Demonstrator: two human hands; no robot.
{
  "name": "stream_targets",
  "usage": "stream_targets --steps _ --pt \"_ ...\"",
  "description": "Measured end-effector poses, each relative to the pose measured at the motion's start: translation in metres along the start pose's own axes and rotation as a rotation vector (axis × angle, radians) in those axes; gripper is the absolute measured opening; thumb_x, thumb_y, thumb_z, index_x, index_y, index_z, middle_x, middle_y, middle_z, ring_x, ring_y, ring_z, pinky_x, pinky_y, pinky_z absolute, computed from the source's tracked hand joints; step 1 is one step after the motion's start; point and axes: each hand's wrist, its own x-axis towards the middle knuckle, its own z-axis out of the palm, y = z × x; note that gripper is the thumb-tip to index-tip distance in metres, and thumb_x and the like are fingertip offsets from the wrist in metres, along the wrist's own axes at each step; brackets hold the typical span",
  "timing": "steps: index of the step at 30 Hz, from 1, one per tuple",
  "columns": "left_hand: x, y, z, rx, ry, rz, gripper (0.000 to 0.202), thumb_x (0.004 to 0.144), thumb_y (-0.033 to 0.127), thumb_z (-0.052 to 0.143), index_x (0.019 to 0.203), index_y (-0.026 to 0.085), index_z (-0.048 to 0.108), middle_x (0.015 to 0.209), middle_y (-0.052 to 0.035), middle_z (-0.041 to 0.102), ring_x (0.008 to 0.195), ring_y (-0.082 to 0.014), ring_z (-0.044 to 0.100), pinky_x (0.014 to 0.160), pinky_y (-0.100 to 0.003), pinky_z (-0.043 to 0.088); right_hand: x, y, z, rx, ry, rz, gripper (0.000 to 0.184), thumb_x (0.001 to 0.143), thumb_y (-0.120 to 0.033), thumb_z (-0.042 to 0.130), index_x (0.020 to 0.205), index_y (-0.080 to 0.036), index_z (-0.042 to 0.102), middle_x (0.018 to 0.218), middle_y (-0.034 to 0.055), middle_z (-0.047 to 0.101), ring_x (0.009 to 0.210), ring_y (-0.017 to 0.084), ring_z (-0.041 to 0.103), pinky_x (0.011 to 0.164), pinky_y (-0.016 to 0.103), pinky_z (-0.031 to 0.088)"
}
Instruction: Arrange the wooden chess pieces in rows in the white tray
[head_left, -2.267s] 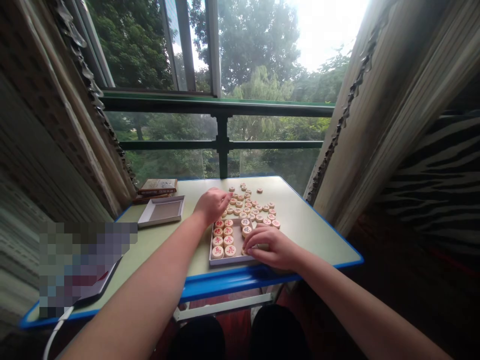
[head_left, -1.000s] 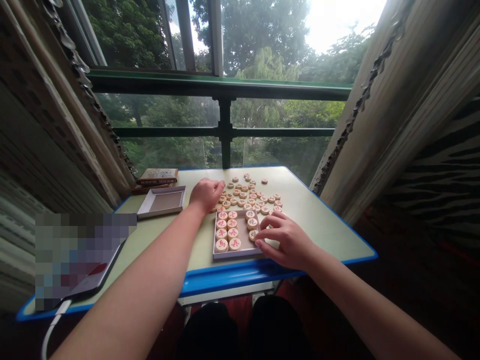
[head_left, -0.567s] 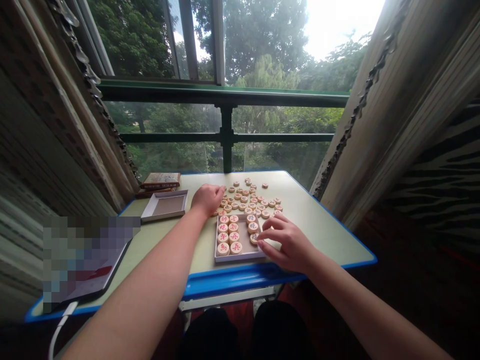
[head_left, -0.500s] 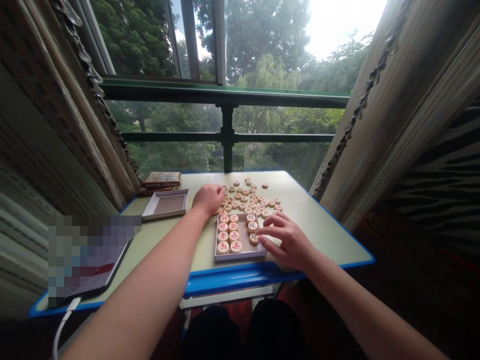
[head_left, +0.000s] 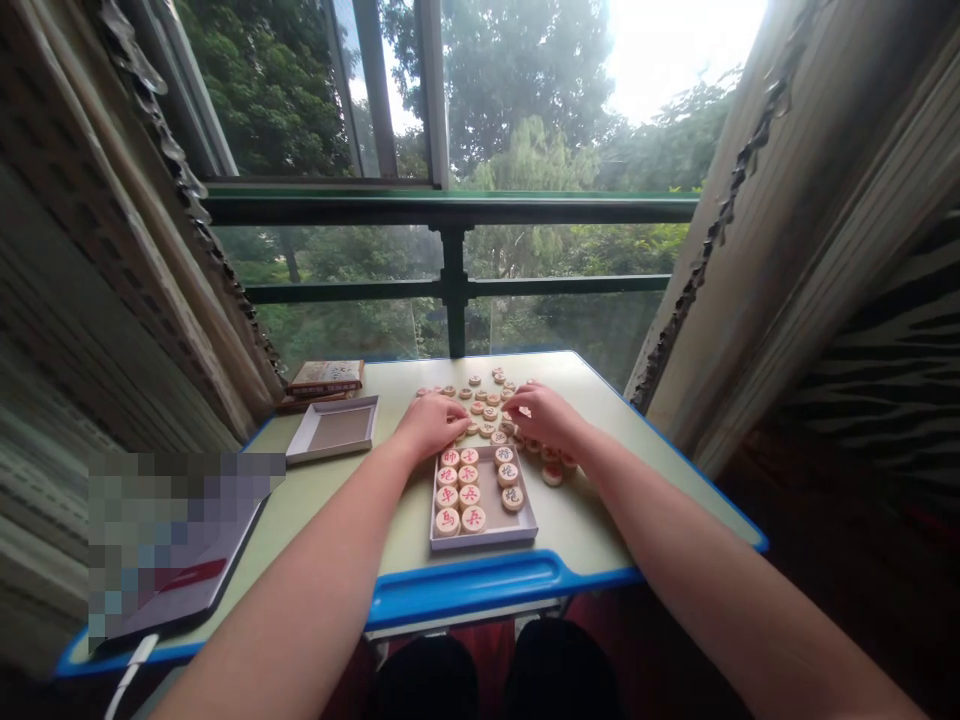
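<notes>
Round wooden xiangqi pieces (head_left: pixel 490 413) with red or black characters lie loosely spread on the table. In front of them sits a shallow white box (head_left: pixel 484 542). Its left side holds two columns of red pieces (head_left: pixel 469 497), and three black pieces (head_left: pixel 508 475) run down its right side, with bare bottom between. My left hand (head_left: pixel 431 422) is past the box's far left corner, its fingers curled on a piece that they partly cover. Over the right part of the spread is my right hand (head_left: pixel 547 412), fingers stretched and apart among the pieces; its fingertips are partly hidden.
A second shallow tray, likely the lid (head_left: pixel 336 422), lies on the left with stacked boxes (head_left: pixel 327 376) behind it. Nearer on the left is a tablet (head_left: pixel 187 550) with a white cable (head_left: pixel 133 665). The table has a blue rim (head_left: pixel 469 590); a window railing (head_left: pixel 450 208) stands beyond.
My right hand has let go of the black piece in the box and moved away to the loose pieces. My left hand has shifted slightly, and the view has tilted up a little.
</notes>
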Motion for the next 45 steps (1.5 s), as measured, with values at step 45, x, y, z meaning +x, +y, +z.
stream_targets --steps 45 --pt "-0.005 -0.026 -0.005 -0.285 0.335 -0.473 0.044 0.063 0.0 0.044 0.096 0.015 0.07 0.095 -0.006 0.071 0.091 -0.0172 0.064 0.083 -0.027 0.049 -0.011 0.005 -0.013 0.068 -0.124 0.126 0.03 0.072 -0.008 0.055 0.092 -0.021 0.072 0.082 0.0042 0.063 0.071 0.014 0.056 0.067 0.025 0.044"
